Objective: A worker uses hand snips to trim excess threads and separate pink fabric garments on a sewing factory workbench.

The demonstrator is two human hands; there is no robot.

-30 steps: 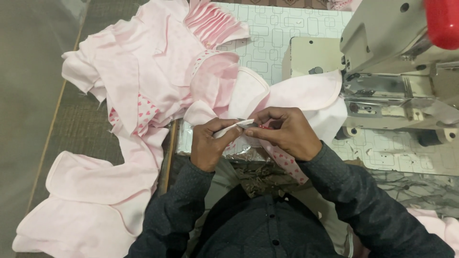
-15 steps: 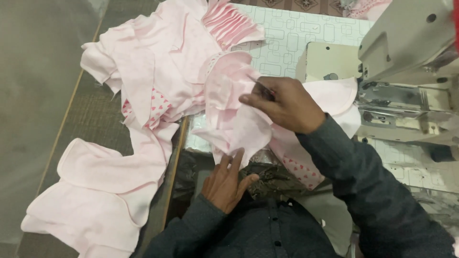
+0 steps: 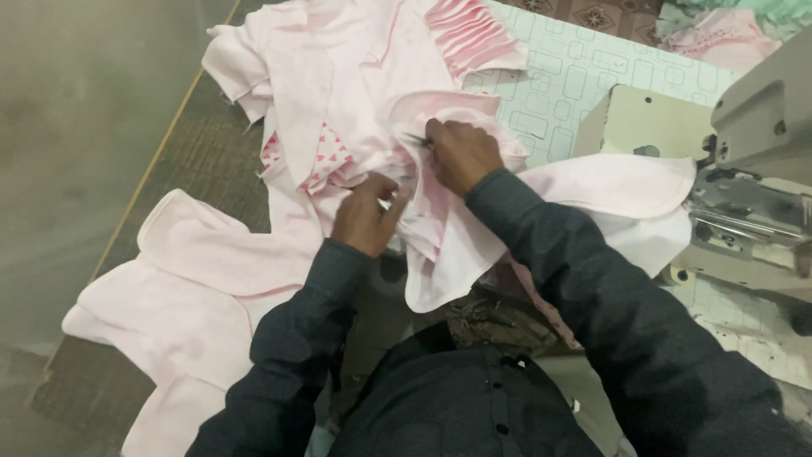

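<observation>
Both my hands are on a pile of pale pink fabric pieces (image 3: 338, 76) on the table to the left of a sewing machine. My left hand (image 3: 365, 213) grips a fold of a pink fabric piece (image 3: 448, 245) near the table edge. My right hand (image 3: 461, 152) presses on the same piece a little farther up and holds a small dark tool, perhaps thread snips (image 3: 414, 140), whose tip pokes out to the left. One piece underneath shows a pink heart print (image 3: 326, 156).
A grey sewing machine (image 3: 753, 169) stands at the right on a patterned white tabletop (image 3: 575, 76). A curved pink piece (image 3: 626, 186) lies against its base. More pink pieces (image 3: 194, 288) hang off the dark left table. Pleated pink pieces (image 3: 474, 34) lie at the top.
My left hand has risen from my lap to the fabric and gripped it. My right hand has moved left onto the pile. The view has shifted right and closer.
</observation>
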